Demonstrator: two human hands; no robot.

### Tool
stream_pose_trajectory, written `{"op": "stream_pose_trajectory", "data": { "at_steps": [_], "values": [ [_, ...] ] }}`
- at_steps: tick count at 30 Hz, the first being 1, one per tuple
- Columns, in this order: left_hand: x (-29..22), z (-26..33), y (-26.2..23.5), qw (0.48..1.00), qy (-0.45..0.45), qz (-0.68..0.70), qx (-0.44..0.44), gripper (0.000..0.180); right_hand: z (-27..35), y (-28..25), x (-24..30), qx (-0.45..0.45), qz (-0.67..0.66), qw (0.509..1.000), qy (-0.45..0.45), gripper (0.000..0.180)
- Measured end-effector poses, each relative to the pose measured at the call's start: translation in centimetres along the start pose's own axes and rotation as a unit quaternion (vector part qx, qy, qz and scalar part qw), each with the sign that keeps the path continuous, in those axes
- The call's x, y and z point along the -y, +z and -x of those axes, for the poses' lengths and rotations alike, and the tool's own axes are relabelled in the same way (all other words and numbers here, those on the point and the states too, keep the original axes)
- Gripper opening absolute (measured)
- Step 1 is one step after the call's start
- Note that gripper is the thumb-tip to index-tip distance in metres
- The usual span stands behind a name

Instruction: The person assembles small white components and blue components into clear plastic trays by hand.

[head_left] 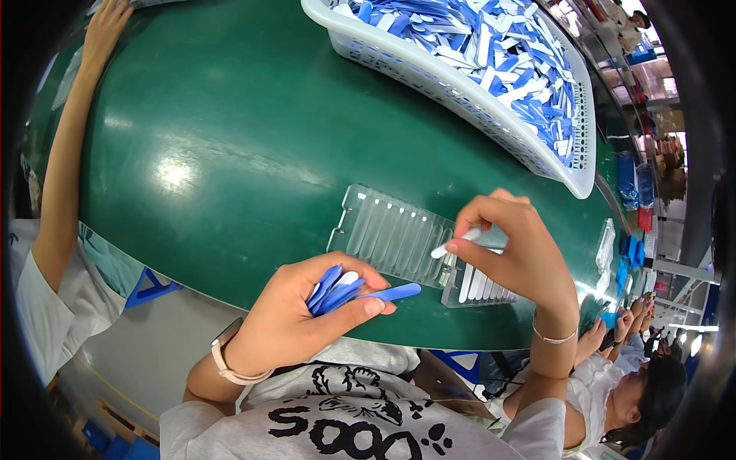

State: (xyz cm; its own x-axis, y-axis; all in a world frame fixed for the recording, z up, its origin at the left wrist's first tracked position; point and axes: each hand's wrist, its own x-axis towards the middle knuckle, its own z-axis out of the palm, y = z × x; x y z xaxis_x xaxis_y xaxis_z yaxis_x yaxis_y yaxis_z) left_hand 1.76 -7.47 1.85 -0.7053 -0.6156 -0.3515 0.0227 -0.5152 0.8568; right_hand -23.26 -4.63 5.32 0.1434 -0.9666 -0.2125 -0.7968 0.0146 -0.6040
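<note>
White strip point(440, 251) sits pinched in our right fingers point(477, 258), over a clear case point(395, 232) whose half beneath them holds a row of white strips point(482, 287). The half to their left looks unfilled, so we judge ourselves partway, with our left fingers point(354, 311) gripping blue and white strips point(334, 293).

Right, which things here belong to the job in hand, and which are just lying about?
Seemingly in the job:
flat blue and white strips in the left hand;
one flat white strip in the right hand;
clear plastic slotted tray, partly filled;
white plastic basket heaped with similar strips.

Apparently just lying about:
elongated white item at far right;
bright-blue objects near it.
</note>
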Motion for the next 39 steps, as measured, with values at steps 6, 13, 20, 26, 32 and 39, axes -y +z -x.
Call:
{"op": "stream_pose_trajectory", "data": {
  "at_steps": [6, 13, 20, 26, 32, 39],
  "values": [
    [0.1, 0.4, -0.3, 0.998, -0.003, -0.064, -0.012, 0.009, -1.9, -0.6, 1.5, 0.079, 0.091, 0.993, 0.009, 0.031],
    [0.7, 0.6, -0.6, 0.996, -0.003, -0.075, -0.044, 0.011, -1.2, -0.5, 1.2, 0.090, 0.052, 0.994, 0.025, 0.036],
    [-0.6, 0.2, 0.2, 0.996, -0.054, -0.017, 0.063, 0.010, 0.2, -0.7, 1.6, -0.027, -0.059, 0.971, -0.228, 0.021],
    [-0.1, 0.1, 1.2, 0.987, -0.094, 0.088, 0.094, 0.018, 0.8, 0.2, 1.8, 0.001, -0.106, 0.942, -0.317, 0.011],
    [0.9, 0.4, 0.3, 0.966, -0.125, 0.215, 0.067, 0.042, -0.1, -0.1, -1.2, -0.030, -0.093, 0.994, -0.052, 0.014],
    [0.5, 0.7, 0.7, 0.988, -0.084, 0.130, 0.025, 0.032, -0.4, 1.3, -1.2, -0.032, -0.004, 0.999, -0.015, 0.019]
  ]
}}
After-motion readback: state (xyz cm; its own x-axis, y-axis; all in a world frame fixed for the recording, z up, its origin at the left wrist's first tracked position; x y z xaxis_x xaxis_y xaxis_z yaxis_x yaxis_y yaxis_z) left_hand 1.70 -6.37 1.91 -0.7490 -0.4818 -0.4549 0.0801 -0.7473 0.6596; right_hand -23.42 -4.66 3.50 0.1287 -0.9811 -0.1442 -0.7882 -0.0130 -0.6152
